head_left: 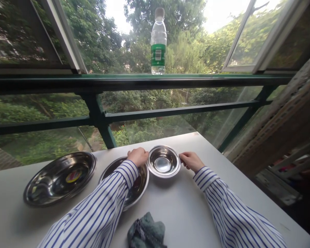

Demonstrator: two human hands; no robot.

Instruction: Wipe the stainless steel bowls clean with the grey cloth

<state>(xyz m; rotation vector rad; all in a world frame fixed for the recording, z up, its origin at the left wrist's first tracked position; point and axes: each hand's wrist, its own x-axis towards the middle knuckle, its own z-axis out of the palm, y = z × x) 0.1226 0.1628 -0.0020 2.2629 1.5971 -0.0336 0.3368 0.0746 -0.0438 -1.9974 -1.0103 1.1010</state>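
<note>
A small steel bowl [163,161] sits on the white table [186,210] near its far edge. My left hand [137,156] is curled on the bowl's left rim, fingers closed over it. My right hand [190,160] pinches the bowl's right rim. Both arms wear blue-and-white striped sleeves. My left forearm lies across a medium steel bowl [138,186], which sits just left of the small one and is partly hidden.
A large steel bowl [60,178] with a coloured sticker inside stands at the left. A dark green cloth [146,232] lies at the table's near edge. A water bottle [158,42] stands on the green window rail [119,81]. Stacked boards lean at the right.
</note>
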